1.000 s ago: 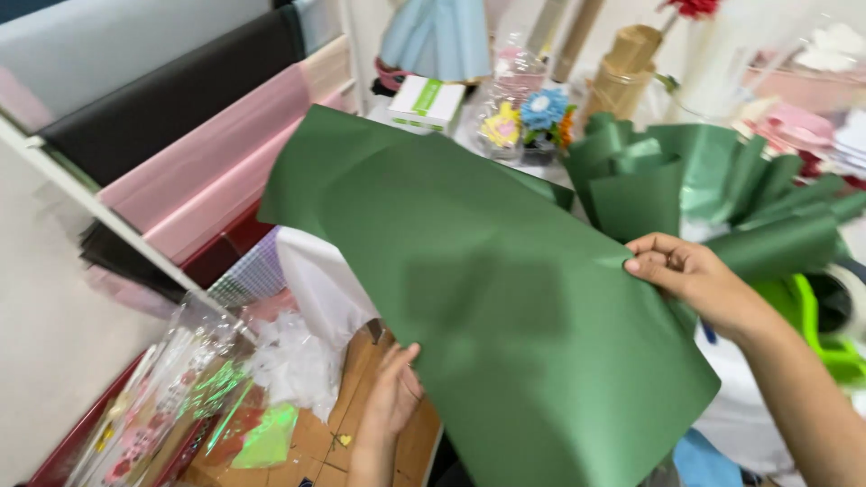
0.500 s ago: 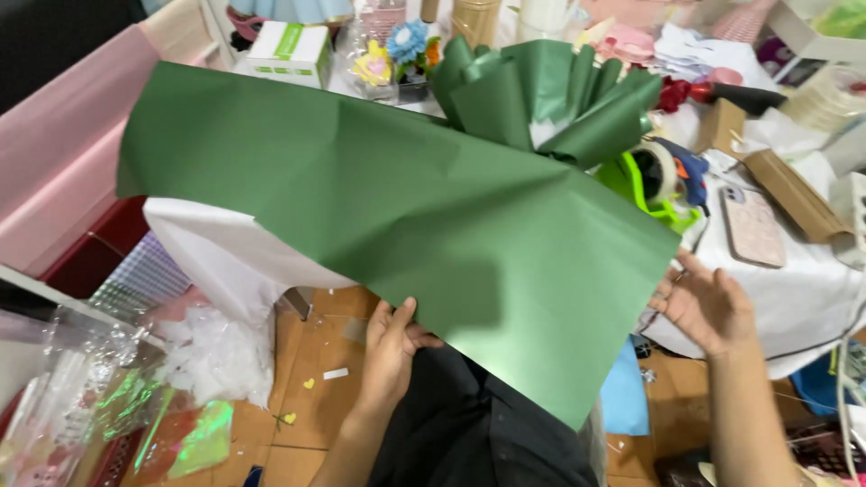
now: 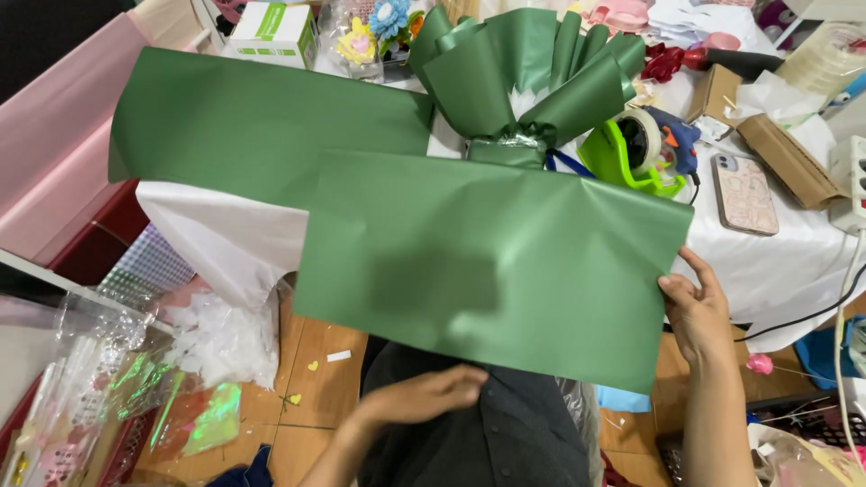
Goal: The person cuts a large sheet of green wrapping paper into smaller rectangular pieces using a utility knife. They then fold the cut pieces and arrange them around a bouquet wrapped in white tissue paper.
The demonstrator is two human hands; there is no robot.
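The green sheet [image 3: 492, 261] is pinched at its right edge by the right hand [image 3: 696, 311], while its lower edge is touched by the loosely curled left hand [image 3: 424, 397]. Spread above the lap, before the wrapped bouquet [image 3: 528, 77] on the table [image 3: 776, 261], it looks light, thin and easily creased, so it is best taken by the edges.

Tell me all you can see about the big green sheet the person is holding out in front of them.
The green sheet looks like matte wrapping paper, plain dark green, roughly rectangular, with faint creases and a soft shadow near its middle. It is held out flat over the person's lap and the table's edge. The right hand grips its right edge; the left hand touches its lower edge from beneath. Its top edge meets the wrapped green bouquet.
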